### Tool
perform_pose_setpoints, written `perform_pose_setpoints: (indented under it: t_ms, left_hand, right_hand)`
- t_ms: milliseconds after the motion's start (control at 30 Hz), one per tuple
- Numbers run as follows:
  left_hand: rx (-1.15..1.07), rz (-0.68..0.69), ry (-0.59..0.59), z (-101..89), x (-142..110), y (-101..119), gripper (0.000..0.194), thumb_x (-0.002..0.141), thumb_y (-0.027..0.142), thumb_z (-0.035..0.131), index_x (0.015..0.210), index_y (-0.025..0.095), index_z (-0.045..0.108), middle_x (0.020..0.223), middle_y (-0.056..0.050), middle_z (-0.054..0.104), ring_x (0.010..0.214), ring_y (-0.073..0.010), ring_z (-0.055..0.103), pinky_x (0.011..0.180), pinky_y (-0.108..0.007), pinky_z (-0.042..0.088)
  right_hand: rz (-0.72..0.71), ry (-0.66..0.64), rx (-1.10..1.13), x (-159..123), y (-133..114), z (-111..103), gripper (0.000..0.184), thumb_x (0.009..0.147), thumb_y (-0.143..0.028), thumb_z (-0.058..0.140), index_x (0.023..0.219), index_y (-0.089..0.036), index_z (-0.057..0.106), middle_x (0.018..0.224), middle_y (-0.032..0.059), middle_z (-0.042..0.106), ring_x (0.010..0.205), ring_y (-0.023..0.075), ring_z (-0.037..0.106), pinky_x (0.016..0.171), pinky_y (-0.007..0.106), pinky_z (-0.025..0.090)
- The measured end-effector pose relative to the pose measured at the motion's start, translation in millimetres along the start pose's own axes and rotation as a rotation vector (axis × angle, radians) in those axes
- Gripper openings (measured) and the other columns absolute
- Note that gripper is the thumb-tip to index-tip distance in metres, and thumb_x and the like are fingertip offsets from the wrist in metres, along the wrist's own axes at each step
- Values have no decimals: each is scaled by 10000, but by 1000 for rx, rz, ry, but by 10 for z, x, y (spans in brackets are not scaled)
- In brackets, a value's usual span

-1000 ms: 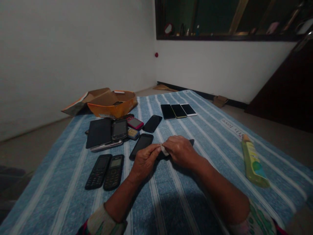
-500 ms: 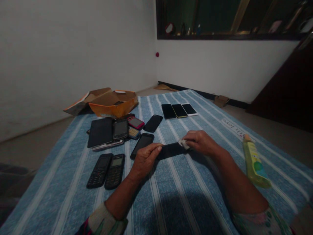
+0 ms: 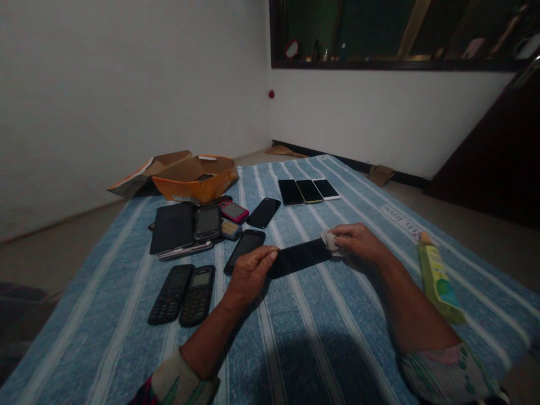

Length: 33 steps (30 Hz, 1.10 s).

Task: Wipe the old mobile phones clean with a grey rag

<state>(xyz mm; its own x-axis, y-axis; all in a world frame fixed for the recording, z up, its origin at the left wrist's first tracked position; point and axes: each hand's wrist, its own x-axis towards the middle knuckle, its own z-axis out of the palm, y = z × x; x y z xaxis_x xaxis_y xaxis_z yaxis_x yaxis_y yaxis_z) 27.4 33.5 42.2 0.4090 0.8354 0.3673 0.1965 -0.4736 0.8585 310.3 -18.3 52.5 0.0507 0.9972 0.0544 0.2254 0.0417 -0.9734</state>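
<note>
My left hand (image 3: 250, 275) pinches the left end of a black smartphone (image 3: 300, 259), thumb on top, holding it slightly tilted above the striped cloth. At the phone's right end, my right hand (image 3: 358, 244) is closed on a crumpled whitish wipe (image 3: 331, 242) that touches the phone's edge. Just beyond my left hand lies another dark smartphone (image 3: 245, 247), partly covered by the hand. A further black smartphone (image 3: 264, 212) rests behind it. To the left are two black keypad phones (image 3: 197, 295), side by side.
A pile of dark phones or tablets (image 3: 171, 228) sits left, with a pink phone (image 3: 235, 211) beside it. Behind stands an open orange cardboard box (image 3: 198, 188). Three smartphones (image 3: 310, 191) lie in a row farther back. A bottle of yellow-green liquid (image 3: 439, 278) lies at the right.
My right hand has slid the wipe rightward along the phone, from near my left hand to the far end, uncovering the dark screen. My left hand keeps its grip.
</note>
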Motion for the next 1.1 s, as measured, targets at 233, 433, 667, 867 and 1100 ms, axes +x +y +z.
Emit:
perform_pose_setpoints:
  t_ms: [233,433,667,867,1100]
  left_hand:
    - [-20,-18,15,7,2,20,206,835,332,588,848,198,745,790,-30,734,759,-206,663,730,-315,488]
    - [-16,-35,17,14,1,-5,221,836,335,570,834,195,742,761,-25,720,738,-201,654,702,-307,479]
    - [-30,-69,9,16,-18,3,212,824,326,565,825,190,728,757,-18,699,732,-190,626,708,-303,467]
    - [-119,-186,-52,32,-20,52,281,818,405,585,713,169,696,663,-9,621,662,-169,554,637,-288,430]
    - [-480,-431,12,154,-51,74,325,739,466,700,713,142,685,616,-1,590,587,-139,525,571,-261,394]
  right_hand:
    - [79,23,170,56,205,17,296,675,-228,695,942,-126,771,726,58,711,596,163,626,565,278,465]
    - [56,140,309,136,275,179,240,633,-229,729,852,-143,779,621,13,672,508,135,579,497,244,424]
    - [19,202,334,156,212,239,222,629,-232,748,835,-158,782,627,6,672,512,119,566,504,229,415]
    - [-8,220,341,138,137,271,209,628,-252,754,814,-159,779,623,5,663,514,117,559,503,230,409]
    - [10,304,327,166,51,378,255,615,-342,790,790,-158,767,607,-1,657,500,119,550,496,232,397]
